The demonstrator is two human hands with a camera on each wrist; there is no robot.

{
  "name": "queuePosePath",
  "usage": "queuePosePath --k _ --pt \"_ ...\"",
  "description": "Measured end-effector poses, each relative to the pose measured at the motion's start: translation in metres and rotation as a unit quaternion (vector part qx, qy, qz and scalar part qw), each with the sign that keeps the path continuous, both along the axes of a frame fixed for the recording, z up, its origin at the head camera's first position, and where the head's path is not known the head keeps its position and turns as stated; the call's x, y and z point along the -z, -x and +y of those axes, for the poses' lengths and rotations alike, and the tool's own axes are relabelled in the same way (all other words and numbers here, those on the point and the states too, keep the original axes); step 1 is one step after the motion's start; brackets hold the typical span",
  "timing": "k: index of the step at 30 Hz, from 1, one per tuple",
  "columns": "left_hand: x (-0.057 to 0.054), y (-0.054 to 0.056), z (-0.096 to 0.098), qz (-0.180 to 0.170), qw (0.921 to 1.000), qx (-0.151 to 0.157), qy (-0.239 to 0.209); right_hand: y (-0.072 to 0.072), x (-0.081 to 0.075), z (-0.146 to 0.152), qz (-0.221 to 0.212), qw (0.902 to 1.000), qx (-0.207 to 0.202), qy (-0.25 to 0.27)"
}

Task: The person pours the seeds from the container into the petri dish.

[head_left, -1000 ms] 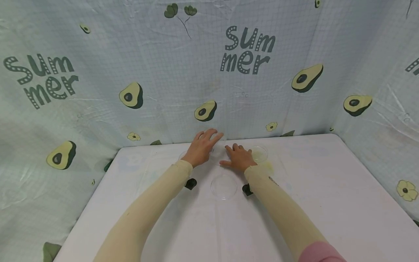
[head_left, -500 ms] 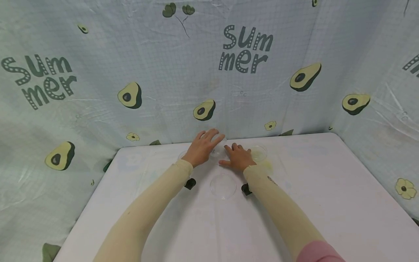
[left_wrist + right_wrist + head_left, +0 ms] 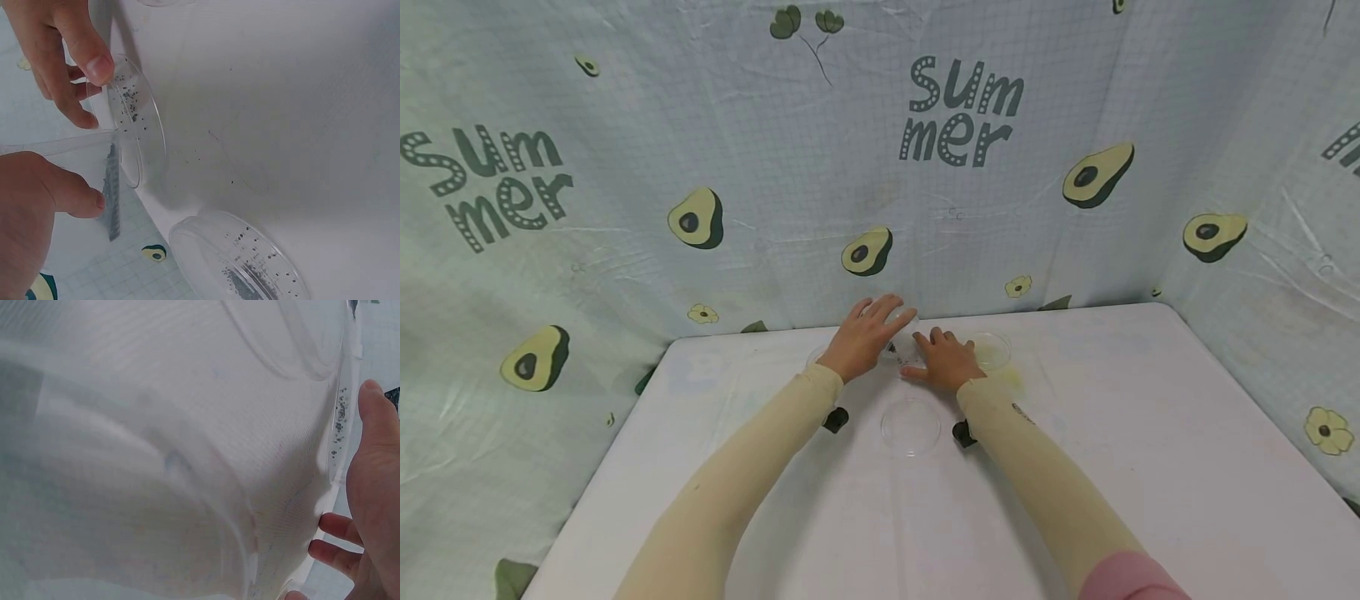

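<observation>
My left hand [image 3: 861, 342] pinches a clear plastic bag [image 3: 75, 144], its thumb against the film in the left wrist view. Small dark grains [image 3: 111, 194] lie gathered along the bag's edge. Beside the bag is a shallow clear round dish [image 3: 140, 119] with scattered dark grains in it. My right hand [image 3: 950, 360] is at this dish with fingers spread and relaxed; its thumb is by the rim. In the right wrist view, some fingertips [image 3: 331, 526] of that hand touch the table. Whether the thumb presses the dish, I cannot tell.
Another clear dish [image 3: 234, 250], with more dark grains, lies to the left. A third clear dish [image 3: 912, 427] is nearer on the white table [image 3: 1150, 458]; a yellowish-looking dish [image 3: 992, 351] is at the right. A patterned curtain [image 3: 970, 250] rises behind the table's far edge.
Dark grains now show between the hands in the head view, where none were visible a second ago. Both hands stay nearly in place; the head view shifts slightly.
</observation>
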State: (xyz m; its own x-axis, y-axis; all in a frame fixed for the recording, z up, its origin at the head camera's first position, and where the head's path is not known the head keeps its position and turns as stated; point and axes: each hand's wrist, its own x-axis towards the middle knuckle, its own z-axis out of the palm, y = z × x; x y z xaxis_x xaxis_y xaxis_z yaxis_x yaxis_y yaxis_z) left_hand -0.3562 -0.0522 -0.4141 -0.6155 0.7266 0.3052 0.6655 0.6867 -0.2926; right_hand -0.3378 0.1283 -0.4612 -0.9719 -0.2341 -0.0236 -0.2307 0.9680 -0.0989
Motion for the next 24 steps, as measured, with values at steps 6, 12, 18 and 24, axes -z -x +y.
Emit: queuePosePath --k 6,12,18,24 --pt "0.0001 -0.0006 0.0003 0.006 0.9999 0.004 0.015 -0.0009 -0.0013 0.0001 -0.004 1.0000 0.002 0.002" --pt "0.0001 -0.0011 0.0004 0.014 0.9995 0.003 0.029 -0.0002 0.0009 0.0003 -0.003 1.0000 0.001 0.003" --pt "0.0000 -0.0007 0.0013 0.014 0.9995 0.001 0.029 -0.0012 0.0006 0.0004 0.005 1.0000 -0.002 0.004" --pt "0.0003 0.0004 0.0022 0.014 0.9995 0.000 0.027 -0.0024 -0.0013 0.0006 0.007 1.0000 -0.002 0.002"
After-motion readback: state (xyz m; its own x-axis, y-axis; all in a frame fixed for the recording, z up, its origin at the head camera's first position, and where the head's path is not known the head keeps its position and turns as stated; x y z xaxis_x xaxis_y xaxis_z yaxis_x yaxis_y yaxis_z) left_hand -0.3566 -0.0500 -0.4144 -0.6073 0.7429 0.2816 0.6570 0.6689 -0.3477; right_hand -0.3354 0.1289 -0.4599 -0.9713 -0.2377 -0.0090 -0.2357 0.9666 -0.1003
